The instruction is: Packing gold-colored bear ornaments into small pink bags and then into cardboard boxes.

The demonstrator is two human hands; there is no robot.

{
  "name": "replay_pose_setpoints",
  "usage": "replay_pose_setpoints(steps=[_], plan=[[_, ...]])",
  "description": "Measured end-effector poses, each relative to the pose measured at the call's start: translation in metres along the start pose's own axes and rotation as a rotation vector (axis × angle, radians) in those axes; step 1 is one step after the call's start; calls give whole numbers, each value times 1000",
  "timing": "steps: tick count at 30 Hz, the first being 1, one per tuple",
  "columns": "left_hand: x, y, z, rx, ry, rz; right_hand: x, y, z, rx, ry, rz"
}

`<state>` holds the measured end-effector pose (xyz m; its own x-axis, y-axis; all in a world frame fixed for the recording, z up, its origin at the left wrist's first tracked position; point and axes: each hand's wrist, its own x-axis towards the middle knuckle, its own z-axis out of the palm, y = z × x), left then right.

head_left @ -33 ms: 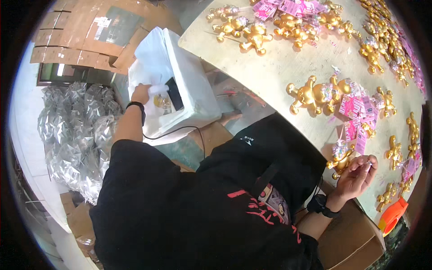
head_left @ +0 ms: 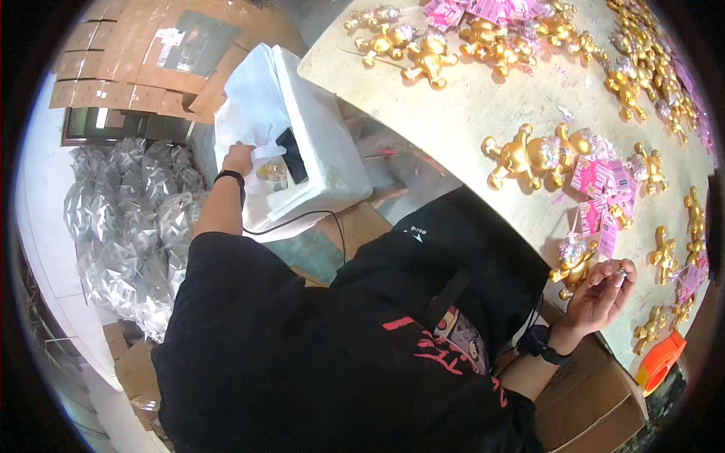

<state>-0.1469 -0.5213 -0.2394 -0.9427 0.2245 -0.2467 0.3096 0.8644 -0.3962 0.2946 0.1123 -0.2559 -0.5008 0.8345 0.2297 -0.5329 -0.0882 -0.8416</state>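
Observation:
My left hand [head_left: 237, 160] reaches into a white foam box [head_left: 325, 132] to the left of the table. Its fingers are closed round the end of a pale, translucent strip [head_left: 268, 152]. Beside that strip in the box lie a clear bag with yellowish contents [head_left: 272, 172] and a black phone-like slab [head_left: 291, 157]. At the table's near edge, my right hand [head_left: 596, 300] is raised with its fingertips pinched on a small shiny piece [head_left: 622, 272], too small to name. Just behind that hand, a gold bear-shaped figure [head_left: 575, 266] with a beaded, glittery top rests on the table.
Several gold bear figures [head_left: 521, 157] with pink cards [head_left: 593, 177] cover parts of the table [head_left: 423, 113]. An orange-and-yellow object [head_left: 661, 362] sits at its right edge. Silver wrapped bundles [head_left: 128, 219] and cardboard boxes [head_left: 136, 53] stand left. A dark cable [head_left: 332, 214] crosses near the foam box.
The pale strip at my left hand has shifted and looks less blurred, uncovering more of the black slab. My right hand has moved very slightly.

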Motion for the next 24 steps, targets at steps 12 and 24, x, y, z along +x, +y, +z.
replay_pose_setpoints(steps=[12,24], plan=[[19,-14,110,390,-672,130,3,-2,9,-31,62,123],[51,144,-266,140,-89,160,6,-6,6,316,26,155]])
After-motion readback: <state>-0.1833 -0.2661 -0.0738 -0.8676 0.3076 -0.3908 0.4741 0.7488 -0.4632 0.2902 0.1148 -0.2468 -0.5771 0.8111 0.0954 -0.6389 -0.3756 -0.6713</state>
